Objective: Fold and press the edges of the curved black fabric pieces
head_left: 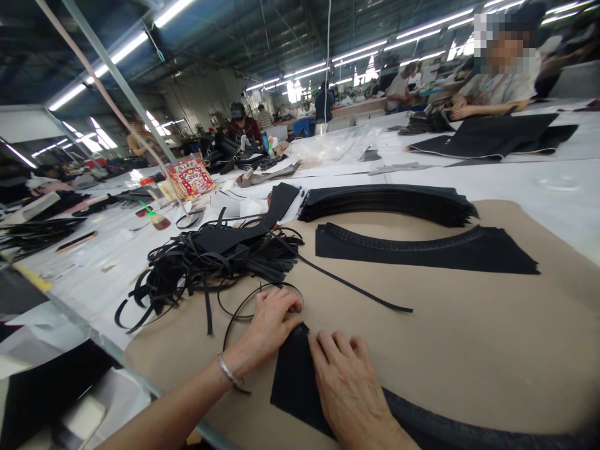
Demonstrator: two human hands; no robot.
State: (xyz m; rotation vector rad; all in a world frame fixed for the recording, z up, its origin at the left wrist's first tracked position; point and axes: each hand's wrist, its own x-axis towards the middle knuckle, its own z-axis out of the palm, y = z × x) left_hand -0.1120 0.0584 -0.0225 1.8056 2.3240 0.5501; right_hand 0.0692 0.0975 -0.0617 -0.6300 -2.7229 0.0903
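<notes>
A curved black leather piece (pixel 293 381) lies near the front edge of the tan work mat (pixel 469 350). My right hand (pixel 349 387) lies flat on it, fingers stretched out. My left hand (pixel 274 322), with a bracelet on the wrist, rests at the piece's upper left corner with fingers bent, pressing its edge; a thin black strip (pixel 234 319) loops just beside the fingertips. Another curved black piece (pixel 422 250) lies farther out on the mat, with a stack of the same pieces (pixel 389 203) behind it.
A tangle of black strips (pixel 210 262) lies to the left of the mat. A glue bottle (pixel 157 219) and a colourful box (pixel 191 178) stand at the back left. Other people work at the far tables, one seated at the upper right (pixel 497 87).
</notes>
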